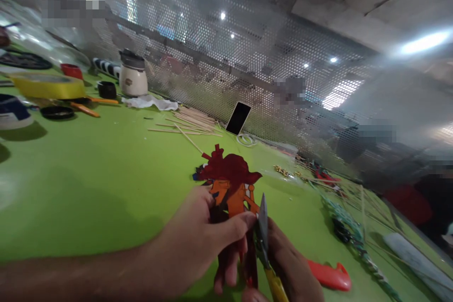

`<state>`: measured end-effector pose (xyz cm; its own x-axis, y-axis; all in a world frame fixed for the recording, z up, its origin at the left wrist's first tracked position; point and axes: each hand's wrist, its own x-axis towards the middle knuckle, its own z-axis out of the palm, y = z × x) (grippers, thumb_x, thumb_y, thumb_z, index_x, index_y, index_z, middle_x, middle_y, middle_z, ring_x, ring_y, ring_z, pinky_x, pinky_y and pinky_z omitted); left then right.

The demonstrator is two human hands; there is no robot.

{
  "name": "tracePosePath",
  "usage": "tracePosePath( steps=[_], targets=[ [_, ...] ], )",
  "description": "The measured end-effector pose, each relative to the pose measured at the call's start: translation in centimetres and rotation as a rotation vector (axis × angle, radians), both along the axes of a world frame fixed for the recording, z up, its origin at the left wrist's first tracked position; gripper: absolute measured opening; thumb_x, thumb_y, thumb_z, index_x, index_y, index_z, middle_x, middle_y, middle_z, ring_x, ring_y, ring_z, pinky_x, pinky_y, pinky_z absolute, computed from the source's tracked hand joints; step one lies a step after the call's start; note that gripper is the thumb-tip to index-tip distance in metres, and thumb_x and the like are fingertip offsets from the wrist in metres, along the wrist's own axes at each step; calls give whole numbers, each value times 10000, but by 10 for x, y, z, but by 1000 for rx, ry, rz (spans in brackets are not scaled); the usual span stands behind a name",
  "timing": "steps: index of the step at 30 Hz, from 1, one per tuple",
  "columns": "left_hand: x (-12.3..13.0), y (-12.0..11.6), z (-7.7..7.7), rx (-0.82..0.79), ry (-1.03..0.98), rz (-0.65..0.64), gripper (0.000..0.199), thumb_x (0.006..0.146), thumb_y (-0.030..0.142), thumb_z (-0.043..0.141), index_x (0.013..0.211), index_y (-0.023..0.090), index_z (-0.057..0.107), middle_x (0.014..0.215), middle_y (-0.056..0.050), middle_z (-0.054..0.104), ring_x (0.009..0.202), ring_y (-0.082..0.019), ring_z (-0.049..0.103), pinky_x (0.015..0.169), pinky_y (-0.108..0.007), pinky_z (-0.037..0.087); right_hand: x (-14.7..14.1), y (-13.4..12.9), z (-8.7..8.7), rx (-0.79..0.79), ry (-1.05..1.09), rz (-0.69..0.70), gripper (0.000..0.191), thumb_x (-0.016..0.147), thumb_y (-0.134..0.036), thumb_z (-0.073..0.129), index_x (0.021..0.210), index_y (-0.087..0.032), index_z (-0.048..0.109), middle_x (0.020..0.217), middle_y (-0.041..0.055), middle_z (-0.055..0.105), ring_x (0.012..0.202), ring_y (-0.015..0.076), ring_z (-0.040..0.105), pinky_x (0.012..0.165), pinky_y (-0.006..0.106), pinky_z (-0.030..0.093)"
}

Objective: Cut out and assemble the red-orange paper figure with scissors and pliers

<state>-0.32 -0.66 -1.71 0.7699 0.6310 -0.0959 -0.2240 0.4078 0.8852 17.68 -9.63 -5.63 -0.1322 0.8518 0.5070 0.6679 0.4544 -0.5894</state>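
My left hand [205,231] pinches a flat cut-out figure [230,170], dark red at the top and orange below, with its thumb across the lower part. Scissors [264,226] with yellow handles are gripped in my right hand [292,264], blades pointing up beside the figure's right edge. The fingers of my right hand are partly hidden behind the scissors. Whether the blades touch the figure, I cannot tell. Close to my right hand lies a red plastic object [331,276] with a hooked end.
On the green table [88,184] thin wooden sticks [194,120] lie in a pile near a leaning phone [238,118]. Yellow tape [47,87], a jar [133,75] and small lids stand left. A green braided cord [354,236] runs along the right. Perforated metal mesh [198,47] rises behind.
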Motion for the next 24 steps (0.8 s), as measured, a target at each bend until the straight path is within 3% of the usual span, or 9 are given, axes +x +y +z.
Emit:
tracePosePath(
  steps=[3,7,10,13,15,20,24],
  targets=[
    [0,-1,-1,-9,-7,1,490,782,546,806,572,204,525,421,41,492,336,-87,436,323,-184,365,-4,1,5,-43,69,79,625,961,-592,680,1535,-508,446,1091,-6,739,708,163,749,616,209,632],
    [-1,-2,-2,-5,2,0,476,823,541,767,585,199,537,413,31,504,325,-80,423,326,-181,365,-8,3,8,-56,105,72,611,942,-576,710,1507,-507,487,1046,-11,735,703,172,741,590,204,618],
    [-1,-2,-2,9,4,-5,472,832,529,763,584,197,536,415,29,506,329,-78,428,333,-179,372,-4,-2,1,-43,70,14,615,932,-602,707,1500,-443,533,1088,33,753,670,189,739,598,253,637],
    [-1,-2,-4,11,-7,1,479,827,531,766,578,199,528,414,30,502,332,-82,436,330,-180,372,6,-10,-11,-1,-38,-117,661,889,-624,742,1474,-351,599,1258,119,748,903,314,793,729,354,677],
    [0,-2,-4,12,-3,6,481,822,535,768,576,198,527,420,28,504,334,-85,442,328,-181,373,11,-12,-15,-22,-64,-120,684,884,-609,755,1487,-331,592,1331,134,724,1024,352,779,781,370,679],
    [-1,-2,-2,23,22,4,479,822,528,769,582,189,529,434,26,509,346,-88,456,335,-182,382,7,-7,-6,-49,-5,26,660,921,-522,760,1518,-383,516,1256,56,742,853,214,793,722,237,661],
    [-2,-1,-1,28,28,0,468,847,505,752,585,189,526,429,29,501,344,-87,453,335,-181,383,1,-3,1,-65,1,45,661,922,-505,766,1517,-392,500,1207,40,748,783,189,784,679,234,664]
  ],
)
